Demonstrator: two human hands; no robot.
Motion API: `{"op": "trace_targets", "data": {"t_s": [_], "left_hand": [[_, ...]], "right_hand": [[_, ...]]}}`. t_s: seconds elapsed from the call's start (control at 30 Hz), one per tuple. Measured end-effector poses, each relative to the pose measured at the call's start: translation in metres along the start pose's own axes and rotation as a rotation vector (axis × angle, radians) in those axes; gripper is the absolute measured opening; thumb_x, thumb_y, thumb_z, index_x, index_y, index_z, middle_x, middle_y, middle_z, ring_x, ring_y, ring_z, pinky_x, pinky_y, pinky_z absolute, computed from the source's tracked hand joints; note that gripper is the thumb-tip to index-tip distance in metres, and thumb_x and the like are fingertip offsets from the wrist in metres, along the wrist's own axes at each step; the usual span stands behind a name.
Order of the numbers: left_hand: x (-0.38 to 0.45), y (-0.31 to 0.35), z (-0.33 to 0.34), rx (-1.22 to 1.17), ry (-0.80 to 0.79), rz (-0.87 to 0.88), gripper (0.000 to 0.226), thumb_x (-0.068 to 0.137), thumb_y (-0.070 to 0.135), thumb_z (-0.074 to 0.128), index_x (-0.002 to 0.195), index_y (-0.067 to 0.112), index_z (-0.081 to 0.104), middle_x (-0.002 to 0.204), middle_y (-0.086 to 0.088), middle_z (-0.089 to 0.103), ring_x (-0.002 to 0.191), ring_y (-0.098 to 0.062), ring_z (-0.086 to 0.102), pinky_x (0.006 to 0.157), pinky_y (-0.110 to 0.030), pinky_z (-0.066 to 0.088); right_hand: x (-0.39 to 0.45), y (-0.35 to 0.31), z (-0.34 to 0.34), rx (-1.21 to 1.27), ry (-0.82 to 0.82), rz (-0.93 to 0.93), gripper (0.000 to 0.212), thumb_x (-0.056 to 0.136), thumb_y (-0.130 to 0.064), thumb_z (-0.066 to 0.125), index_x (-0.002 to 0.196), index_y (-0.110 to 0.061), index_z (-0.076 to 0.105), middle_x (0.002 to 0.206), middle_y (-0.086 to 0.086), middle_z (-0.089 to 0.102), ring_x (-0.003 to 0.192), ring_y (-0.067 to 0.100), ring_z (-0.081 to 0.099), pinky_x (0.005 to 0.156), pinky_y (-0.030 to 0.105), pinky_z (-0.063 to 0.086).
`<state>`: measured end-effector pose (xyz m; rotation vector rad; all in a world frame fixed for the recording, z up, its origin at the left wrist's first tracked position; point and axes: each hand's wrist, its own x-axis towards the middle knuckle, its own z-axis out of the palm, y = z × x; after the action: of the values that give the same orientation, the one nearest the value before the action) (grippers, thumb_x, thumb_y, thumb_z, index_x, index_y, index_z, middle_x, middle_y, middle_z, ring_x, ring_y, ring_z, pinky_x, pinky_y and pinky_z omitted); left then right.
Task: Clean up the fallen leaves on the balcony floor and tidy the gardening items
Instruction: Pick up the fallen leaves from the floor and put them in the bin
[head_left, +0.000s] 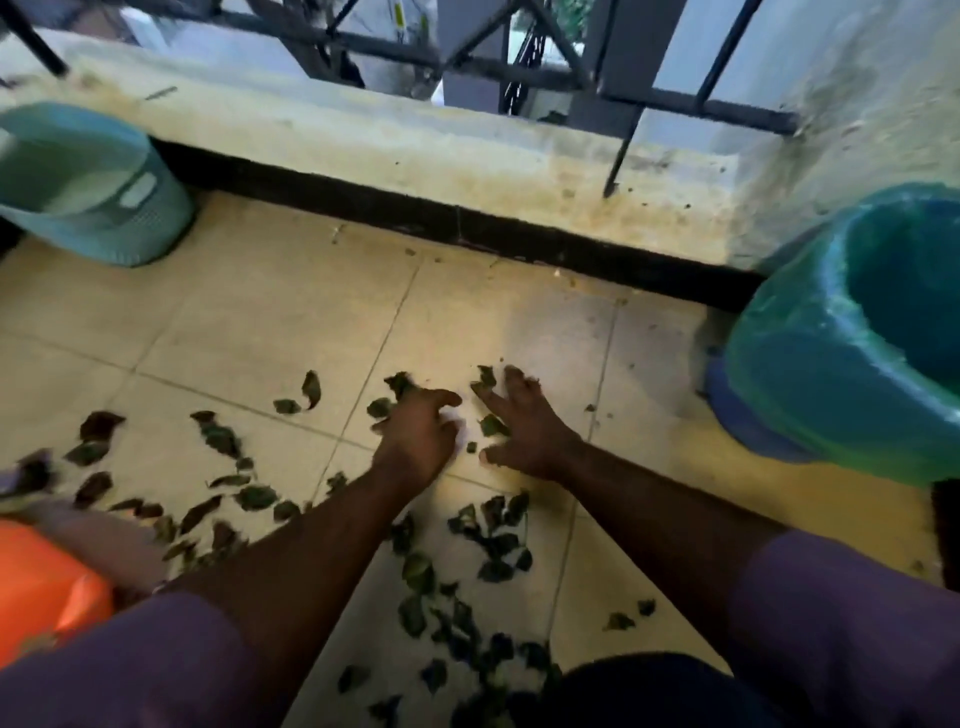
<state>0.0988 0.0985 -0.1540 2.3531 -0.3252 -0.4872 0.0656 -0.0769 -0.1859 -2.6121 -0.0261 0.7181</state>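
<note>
Leaves lie scattered on the tiled floor left of the bin — no shared direction among them. The left hand curls round a leaf clump. Just beside it, nearer the bin, the right hand lies flat — fingers spread, tips touching a leaf.

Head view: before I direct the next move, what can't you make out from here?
- Bin: cut off by the right edge; its inside is too dark to show any contents.
- Basket: cut by the left edge; its opening faces away.
- Orange object: blurred and cropped at the left edge, so unidentifiable.
- Left hand: its curled fingers blur; whether they grip leaves is unclear.
- Right hand: the floor beneath the spread palm is hidden.
</note>
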Motion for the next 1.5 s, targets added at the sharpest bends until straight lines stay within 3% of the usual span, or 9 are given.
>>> {"op": "trace_targets", "data": {"t_s": [0.17,0.33,0.47,0.6,0.87,1.03,1.17,1.33,1.5], "left_hand": [[-0.016,-0.013,-0.001,-0.138,0.030,-0.085,0.025,0.091,0.001,0.056,0.114,0.005,0.065,0.102,-0.003,0.065,0.064,0.014,0.056,0.057,0.006,0.037],[-0.030,-0.029,0.004,-0.202,0.064,-0.164,0.017,0.087,0.011,0.066,0.103,0.010,0.070,0.107,0.000,0.067,0.089,-0.005,0.059,0.073,-0.003,0.036],[-0.040,-0.039,0.013,-0.289,0.063,-0.266,0.017,0.085,0.014,0.070,0.102,0.014,0.071,0.100,0.002,0.068,0.091,-0.010,0.061,0.074,-0.004,0.040],[-0.048,-0.038,0.011,-0.294,0.082,-0.296,0.016,0.089,0.017,0.064,0.104,0.016,0.070,0.102,0.002,0.068,0.097,-0.017,0.064,0.077,-0.008,0.043],[-0.125,-0.055,0.020,0.671,-0.182,-0.043,0.092,0.074,0.087,0.024,0.149,0.035,0.019,0.153,-0.009,0.027,0.132,-0.033,0.036,0.100,-0.052,0.036],[-0.143,-0.081,0.031,0.736,-0.220,0.121,0.053,0.088,0.059,0.036,0.125,0.023,0.047,0.121,-0.012,0.061,0.102,-0.030,0.059,0.079,-0.042,0.054],[-0.112,-0.084,0.019,0.532,-0.256,0.153,0.044,0.096,0.028,0.046,0.138,0.017,0.040,0.135,-0.012,0.052,0.118,-0.027,0.052,0.095,-0.038,0.045],[-0.057,-0.067,-0.012,0.259,-0.017,0.092,0.021,0.099,0.027,0.044,0.118,0.020,0.048,0.111,-0.005,0.055,0.088,-0.018,0.052,0.071,-0.031,0.043],[-0.060,-0.047,0.018,0.474,-0.067,0.098,0.049,0.096,0.058,0.030,0.134,0.028,0.034,0.132,-0.007,0.042,0.111,-0.022,0.045,0.084,-0.037,0.045]], "right_hand": [[-0.014,-0.008,0.021,-0.259,0.144,-0.182,0.038,0.093,-0.008,0.046,0.131,-0.011,0.051,0.146,0.014,0.038,0.135,0.032,0.030,0.106,0.039,0.038],[-0.035,0.008,0.003,-0.033,0.256,-0.082,0.027,0.082,-0.001,0.059,0.106,-0.008,0.069,0.110,0.009,0.064,0.103,0.023,0.055,0.087,0.031,0.042],[-0.038,0.017,-0.008,0.207,0.242,0.135,0.018,0.076,-0.003,0.067,0.093,-0.009,0.069,0.096,0.009,0.065,0.092,0.024,0.062,0.075,0.028,0.047],[-0.047,0.002,0.005,0.106,-0.030,0.154,0.058,0.067,-0.037,0.080,0.116,-0.025,0.052,0.114,0.005,0.042,0.099,0.024,0.051,0.083,0.037,0.052],[-0.067,-0.042,0.043,-0.148,-0.167,-0.119,0.053,0.074,-0.030,0.073,0.119,-0.025,0.045,0.128,0.012,0.034,0.110,0.034,0.044,0.087,0.039,0.046],[-0.062,-0.047,0.043,0.004,-0.118,-0.193,0.011,0.077,-0.012,0.067,0.085,-0.014,0.061,0.096,0.002,0.049,0.087,0.018,0.051,0.069,0.028,0.039],[-0.046,-0.051,0.018,0.355,0.029,-0.019,0.013,0.074,0.003,0.067,0.079,-0.009,0.067,0.081,-0.003,0.059,0.072,0.006,0.052,0.062,0.020,0.042],[0.001,-0.057,-0.029,0.431,0.124,0.018,0.017,0.073,0.007,0.067,0.086,-0.003,0.069,0.084,-0.001,0.059,0.077,0.012,0.054,0.066,0.021,0.042],[0.042,-0.056,-0.055,0.292,0.157,0.066,0.023,0.074,0.007,0.066,0.094,-0.002,0.069,0.096,0.008,0.063,0.091,0.022,0.060,0.071,0.026,0.047]]}}
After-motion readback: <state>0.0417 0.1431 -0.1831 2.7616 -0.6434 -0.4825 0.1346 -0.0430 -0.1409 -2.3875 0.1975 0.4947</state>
